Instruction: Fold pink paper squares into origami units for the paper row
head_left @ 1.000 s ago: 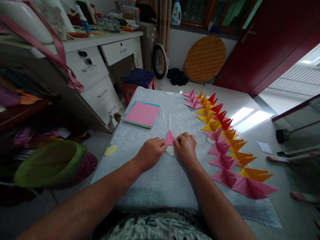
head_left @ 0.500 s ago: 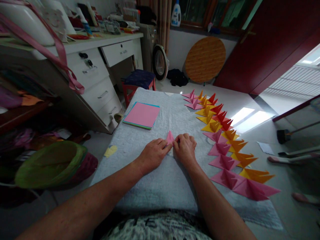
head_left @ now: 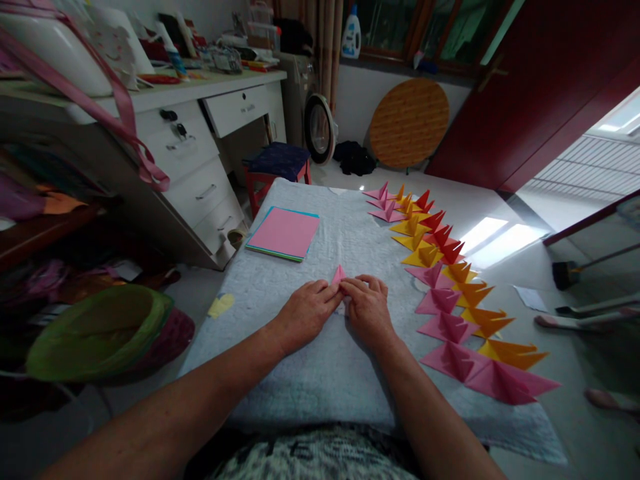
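A small pink folded paper (head_left: 339,273) lies on the cloth-covered table (head_left: 300,380), its pointed tip facing away from me. My left hand (head_left: 309,308) presses on its near left part with the fingers together. From the right, my right hand (head_left: 367,303) pinches the near edge, its fingertips meeting those of the left. The fingers hide the lower part of the paper. Farther off to the left rests a stack of square paper sheets (head_left: 284,233), pink on top with blue and green edges showing.
Rows of folded paper cranes in pink (head_left: 450,327), yellow (head_left: 423,255) and red (head_left: 453,252) line the table's right side. A green-lined bin (head_left: 100,333) stands on the floor at left, below a white desk (head_left: 195,167). A stool (head_left: 277,160) is beyond the far edge.
My right hand has shifted left, its fingers now over the near edge of the pink paper and against my left fingertips. My left hand stays almost in place.
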Demonstrator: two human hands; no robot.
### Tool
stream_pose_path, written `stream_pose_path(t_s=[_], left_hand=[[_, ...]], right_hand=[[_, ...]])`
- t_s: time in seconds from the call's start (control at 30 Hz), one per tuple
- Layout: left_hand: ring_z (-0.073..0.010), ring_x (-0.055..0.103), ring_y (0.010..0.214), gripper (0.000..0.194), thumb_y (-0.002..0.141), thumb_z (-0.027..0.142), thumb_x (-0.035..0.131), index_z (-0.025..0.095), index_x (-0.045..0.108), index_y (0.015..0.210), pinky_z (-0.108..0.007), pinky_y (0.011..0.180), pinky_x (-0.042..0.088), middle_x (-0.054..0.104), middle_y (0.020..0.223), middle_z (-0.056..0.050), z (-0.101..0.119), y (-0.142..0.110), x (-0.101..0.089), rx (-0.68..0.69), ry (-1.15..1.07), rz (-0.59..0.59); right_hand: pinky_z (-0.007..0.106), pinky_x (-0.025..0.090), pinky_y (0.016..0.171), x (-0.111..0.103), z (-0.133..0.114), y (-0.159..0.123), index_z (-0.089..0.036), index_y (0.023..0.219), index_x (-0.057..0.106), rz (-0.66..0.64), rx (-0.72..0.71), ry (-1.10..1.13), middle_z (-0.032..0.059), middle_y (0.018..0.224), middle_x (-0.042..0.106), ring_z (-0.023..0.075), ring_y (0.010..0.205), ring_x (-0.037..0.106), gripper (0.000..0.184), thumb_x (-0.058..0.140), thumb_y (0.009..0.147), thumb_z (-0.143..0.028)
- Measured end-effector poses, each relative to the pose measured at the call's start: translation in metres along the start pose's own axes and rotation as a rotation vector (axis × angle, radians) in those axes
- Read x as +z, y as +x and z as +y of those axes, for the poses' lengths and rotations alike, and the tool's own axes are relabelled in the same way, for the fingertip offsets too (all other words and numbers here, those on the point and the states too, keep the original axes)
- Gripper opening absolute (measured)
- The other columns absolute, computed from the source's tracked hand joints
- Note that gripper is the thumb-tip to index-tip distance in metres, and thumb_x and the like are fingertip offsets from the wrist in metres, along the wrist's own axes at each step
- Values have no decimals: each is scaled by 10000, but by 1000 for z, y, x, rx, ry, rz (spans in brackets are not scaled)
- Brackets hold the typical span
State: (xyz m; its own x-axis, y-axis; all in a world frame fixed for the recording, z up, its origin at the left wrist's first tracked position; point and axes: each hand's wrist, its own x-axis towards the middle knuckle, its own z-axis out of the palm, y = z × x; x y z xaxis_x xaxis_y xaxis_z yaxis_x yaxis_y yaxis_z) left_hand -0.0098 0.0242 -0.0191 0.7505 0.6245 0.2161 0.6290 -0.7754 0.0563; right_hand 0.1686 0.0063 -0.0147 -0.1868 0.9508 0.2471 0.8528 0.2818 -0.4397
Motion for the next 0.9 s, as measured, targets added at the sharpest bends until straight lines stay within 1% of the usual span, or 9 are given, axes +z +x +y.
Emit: stream_pose_path(t_s=[0.2, 0.3, 0.43, 0.67, 0.77, 0.9], left_hand=[[-225, 540, 1316, 404, 978, 96, 460, 113, 513, 1378, -361, 1103, 466, 589, 1407, -128, -2, -1, 10, 42, -8, 78], [-223, 544, 1330, 395, 980, 85, 427, 99, 520, 1364, -350, 1114, 463, 574, 1429, -144, -2, -2, 14, 51, 8, 110], [-216, 559, 1319, 387, 982, 83, 407, 95, 532, 1349, -343, 1112, 471, 607, 1394, -142, -3, -2, 16, 53, 14, 130], [-227, 567, 1314, 368, 973, 77, 411, 70, 570, 1304, -360, 1107, 477, 638, 1346, -168, -3, -2, 14, 60, -8, 96], [-233, 558, 1324, 374, 971, 72, 406, 64, 575, 1304, -366, 1112, 474, 631, 1358, -173, -4, -2, 13, 60, -14, 68], [-239, 550, 1332, 376, 968, 71, 423, 62, 569, 1315, -362, 1119, 466, 626, 1368, -166, -3, -2, 12, 54, -14, 51]], right_hand=[[435, 250, 1058, 0, 0, 3, -276, 1141, 724, -27, 51, -47, -24, 1326, 679, 264, 1200, 499, 358, 515, 881, -147], [440, 258, 1055, -2, -1, 6, -282, 1179, 713, -55, 72, -81, -21, 1355, 661, 266, 1216, 494, 385, 507, 879, -158], [460, 250, 1063, -2, -3, 9, -281, 1259, 674, -98, 86, -129, -13, 1406, 623, 280, 1253, 470, 427, 488, 886, -186], [500, 248, 1069, -1, -5, 14, -301, 1398, 558, -154, 135, -230, -7, 1527, 498, 314, 1329, 406, 501, 424, 920, -236], [511, 263, 1067, -1, -5, 15, -313, 1440, 511, -158, 141, -257, -10, 1560, 450, 325, 1335, 396, 520, 403, 935, -257], [523, 261, 1085, 0, -5, 14, -278, 1462, 488, -133, 152, -254, 25, 1583, 409, 328, 1359, 369, 530, 404, 939, -271]])
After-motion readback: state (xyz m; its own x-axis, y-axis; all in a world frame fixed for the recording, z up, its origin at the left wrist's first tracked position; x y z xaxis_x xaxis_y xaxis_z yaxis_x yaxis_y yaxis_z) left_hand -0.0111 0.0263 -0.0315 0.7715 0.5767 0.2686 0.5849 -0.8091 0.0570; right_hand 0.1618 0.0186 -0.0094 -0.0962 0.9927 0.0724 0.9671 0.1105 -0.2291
